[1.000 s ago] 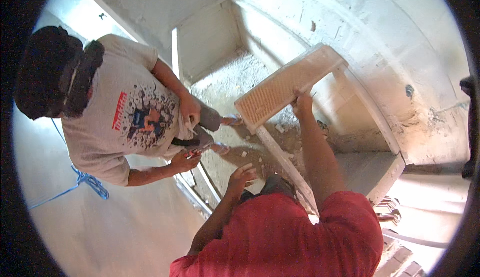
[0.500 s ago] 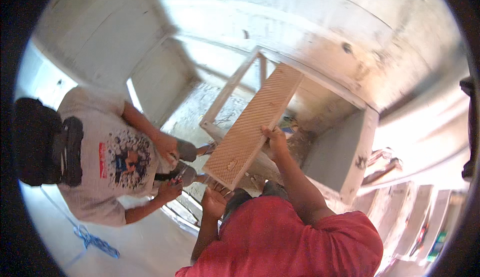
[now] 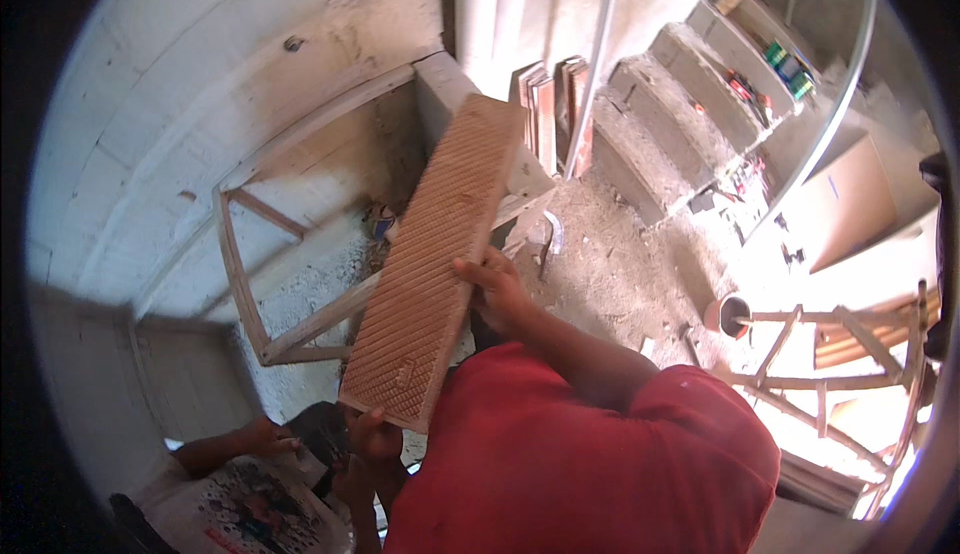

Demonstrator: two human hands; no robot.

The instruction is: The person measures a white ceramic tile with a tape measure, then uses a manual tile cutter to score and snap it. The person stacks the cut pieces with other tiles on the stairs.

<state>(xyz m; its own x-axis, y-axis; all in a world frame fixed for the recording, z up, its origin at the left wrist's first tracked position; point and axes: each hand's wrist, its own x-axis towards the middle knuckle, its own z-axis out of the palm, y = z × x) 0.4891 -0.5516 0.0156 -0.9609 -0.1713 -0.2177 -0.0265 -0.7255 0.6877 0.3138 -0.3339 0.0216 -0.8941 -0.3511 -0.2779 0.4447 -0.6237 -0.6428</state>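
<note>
A long terracotta-coloured board (image 3: 428,244) with a cross-hatched face stretches diagonally up from my red-shirted chest over a pale wooden frame (image 3: 240,284). My right hand (image 3: 490,289) grips its right long edge near the middle, thumb over the face. My left hand (image 3: 372,432) holds the near end from underneath, fingertips at the edge. Just left of that hand, at the lower left, is a co-worker (image 3: 260,504) in a printed pale shirt, with both hands close to my left arm; what they hold is too unclear to name.
Concrete steps (image 3: 645,139) with tools on them rise at upper right, beside metal poles (image 3: 600,64) and leaning stacked panels (image 3: 535,119). Right lie a bucket (image 3: 728,316) and wooden lattice (image 3: 820,379). A concrete wall (image 3: 150,154) runs along the upper left.
My view has swung right toward the steps, leaving the co-worker lower in frame. My left hand, apart from the board a second ago, now grips its near end, and the board points farther away from me.
</note>
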